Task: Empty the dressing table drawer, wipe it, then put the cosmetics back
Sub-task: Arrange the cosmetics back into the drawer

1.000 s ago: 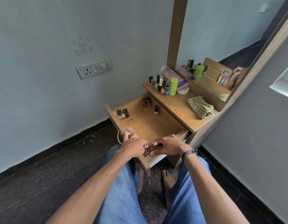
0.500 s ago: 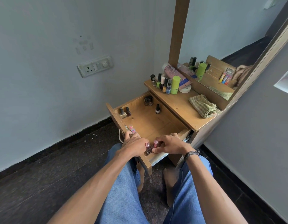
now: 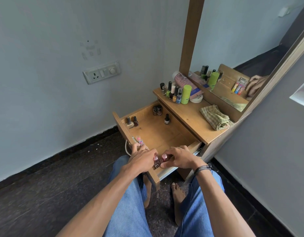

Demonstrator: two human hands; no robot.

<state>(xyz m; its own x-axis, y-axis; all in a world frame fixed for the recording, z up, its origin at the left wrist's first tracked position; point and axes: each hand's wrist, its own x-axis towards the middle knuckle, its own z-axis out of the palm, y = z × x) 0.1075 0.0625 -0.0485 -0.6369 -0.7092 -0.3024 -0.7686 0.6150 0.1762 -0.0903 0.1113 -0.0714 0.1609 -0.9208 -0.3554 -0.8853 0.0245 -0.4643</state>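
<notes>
While several small bottles already stand in the open drawer [image 3: 166, 134], the left hand [image 3: 141, 159] and right hand [image 3: 180, 158] each pinch a pink-capped bottle [image 3: 164, 157] at its near corner; more cosmetics [image 3: 177, 93] wait on the tabletop [image 3: 190, 115], so restocking looks partway done.

I have one wide-angle view only, worn on the head, tilted forward and down over the person's lap. It sits close above the open drawer [image 3: 158, 132] at frame centre; the mirror [image 3: 241, 53] fills the upper right, floor the lower left.
</notes>
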